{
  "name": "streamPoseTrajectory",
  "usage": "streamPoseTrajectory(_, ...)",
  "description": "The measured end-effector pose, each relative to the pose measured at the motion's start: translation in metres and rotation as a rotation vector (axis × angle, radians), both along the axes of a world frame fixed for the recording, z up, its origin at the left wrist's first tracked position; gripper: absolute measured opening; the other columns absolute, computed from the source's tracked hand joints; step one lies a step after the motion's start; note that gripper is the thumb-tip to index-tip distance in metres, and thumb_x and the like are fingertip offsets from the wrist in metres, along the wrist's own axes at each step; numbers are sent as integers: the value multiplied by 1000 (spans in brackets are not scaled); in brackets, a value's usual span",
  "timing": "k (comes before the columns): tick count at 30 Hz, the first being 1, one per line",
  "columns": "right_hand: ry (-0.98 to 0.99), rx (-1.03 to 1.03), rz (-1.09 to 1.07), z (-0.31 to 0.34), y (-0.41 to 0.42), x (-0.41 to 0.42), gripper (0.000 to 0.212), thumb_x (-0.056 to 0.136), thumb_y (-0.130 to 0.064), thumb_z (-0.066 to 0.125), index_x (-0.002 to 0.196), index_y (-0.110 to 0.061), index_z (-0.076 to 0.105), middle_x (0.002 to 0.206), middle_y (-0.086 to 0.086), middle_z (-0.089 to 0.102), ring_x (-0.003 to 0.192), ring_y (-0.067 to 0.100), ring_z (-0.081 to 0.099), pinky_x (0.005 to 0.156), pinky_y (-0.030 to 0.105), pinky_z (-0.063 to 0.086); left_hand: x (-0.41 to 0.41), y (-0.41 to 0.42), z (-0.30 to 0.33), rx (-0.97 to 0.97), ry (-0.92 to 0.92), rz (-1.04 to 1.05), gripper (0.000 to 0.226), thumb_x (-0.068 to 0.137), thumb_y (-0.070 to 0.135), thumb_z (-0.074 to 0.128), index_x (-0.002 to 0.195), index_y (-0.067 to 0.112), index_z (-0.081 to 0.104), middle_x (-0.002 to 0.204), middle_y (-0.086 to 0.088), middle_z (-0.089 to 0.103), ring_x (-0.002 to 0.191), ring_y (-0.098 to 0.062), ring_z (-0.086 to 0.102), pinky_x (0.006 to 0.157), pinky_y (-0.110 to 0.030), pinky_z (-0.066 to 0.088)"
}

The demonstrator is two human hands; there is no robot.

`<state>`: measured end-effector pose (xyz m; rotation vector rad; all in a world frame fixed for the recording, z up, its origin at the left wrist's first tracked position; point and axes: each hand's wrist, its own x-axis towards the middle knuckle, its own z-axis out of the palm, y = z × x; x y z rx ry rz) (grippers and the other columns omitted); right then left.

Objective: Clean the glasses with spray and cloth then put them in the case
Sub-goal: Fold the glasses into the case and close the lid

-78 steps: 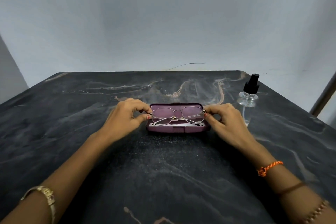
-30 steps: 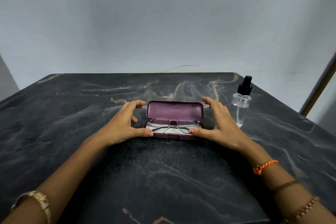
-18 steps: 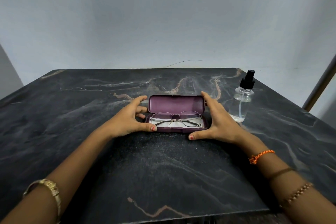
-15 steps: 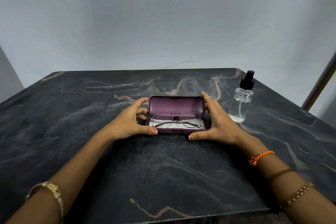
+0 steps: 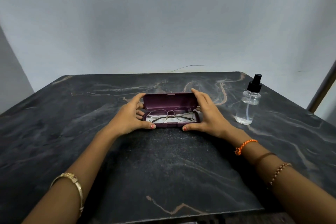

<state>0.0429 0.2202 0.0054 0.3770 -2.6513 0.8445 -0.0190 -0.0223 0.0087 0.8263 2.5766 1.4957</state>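
With my forearms stretched out over the near stretch of the dark veined marble table (image 5: 163, 172), I've got both hands on the maroon hard-shell glasses case (image 5: 171, 110) in the middle of it. My left hand (image 5: 130, 117) cups the left end: thumb tip laid along the front edge of the tray, fingers curled up round the corner of the raised lid. My right hand (image 5: 209, 114) mirrors it on the right end, thumb at the front lip, fingers reaching up along the lid's side. So both hands are grasping the case, neither one slack.

The thin gold wire-rimmed glasses (image 5: 171, 116) are already lying folded inside the tray, on what looks like the pale grey cleaning cloth (image 5: 170, 120), lenses facing up. That reads to me as the last step: closing the lid.

To do it well, I'd keep the thumbs pinning the tray so it can't skid, and bring the lid down with both sets of fingers together, evenly, so the hinge doesn't twist. I should check no temple tip or corner of cloth pokes over the rim; the right temple end sits close to the wall. My thumbs must clear the front lip before the catch meets.

Further off to my right, the clear plastic spray bottle with a black pump top (image 5: 248, 103) stands upright, well apart from the case, untouched.
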Motion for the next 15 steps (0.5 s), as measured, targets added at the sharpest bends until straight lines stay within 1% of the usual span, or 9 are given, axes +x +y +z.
streamPoseTrajectory(3, 3, -40, 12, -5, -3, -5, 109, 60, -36, 81, 144, -15, 14, 142, 10, 27, 129, 22, 36, 109, 40, 36, -3, -5, -1, -6, -6, 10, 98, 58, 8, 82, 136, 24, 25, 104, 1, 54, 79, -1, 56, 63, -7, 48)
streamPoseTrajectory(5, 28, -59, 15, -7, -2, -6, 107, 59, -36, 82, 142, -15, 19, 139, 9, 30, 127, 20, 37, 108, 40, 37, -4, -5, -2, -7, -7, 12, 95, 59, 8, 81, 135, 24, 27, 106, -3, 54, 81, -5, 57, 71, -17, 48)
streamPoseTrajectory(7, 60, -61, 19, -9, 0, -6, 103, 58, -36, 82, 139, -14, 24, 133, 5, 34, 122, 16, 39, 106, 38, 39, -4, -4, -1, -20, -1, 18, 91, 59, 9, 81, 132, 24, 29, 107, -3, 55, 83, -7, 57, 75, -26, 48)
streamPoseTrajectory(8, 79, -61, 20, -9, 0, -6, 100, 57, -36, 83, 137, -14, 27, 128, 1, 35, 118, 14, 40, 104, 36, 40, -3, -3, -1, -30, 10, 24, 86, 60, 11, 81, 129, 25, 32, 105, -1, 55, 84, -6, 56, 75, -26, 47)
streamPoseTrajectory(11, 137, -33, 12, -8, 0, -4, 89, 58, -36, 83, 130, -12, 35, 117, -6, 36, 109, 9, 42, 98, 30, 41, 0, -3, 2, -74, 49, 46, 73, 61, 14, 81, 118, 28, 37, 101, 7, 53, 85, -3, 55, 70, -20, 46)
streamPoseTrajectory(13, 177, 25, 7, -7, -1, -3, 81, 59, -37, 81, 125, -11, 41, 113, -4, 40, 104, 6, 42, 93, 27, 41, 2, -3, 4, -126, 86, 69, 65, 61, 17, 80, 111, 27, 40, 106, 5, 51, 87, -9, 56, 72, -23, 45)
streamPoseTrajectory(15, 198, 103, 15, -7, -2, 1, 68, 65, -37, 78, 120, -11, 48, 112, 2, 49, 99, 7, 46, 87, 28, 44, 4, -3, 6, -167, 121, 74, 52, 64, 19, 79, 103, 26, 46, 109, 3, 51, 92, -16, 57, 77, -27, 45)
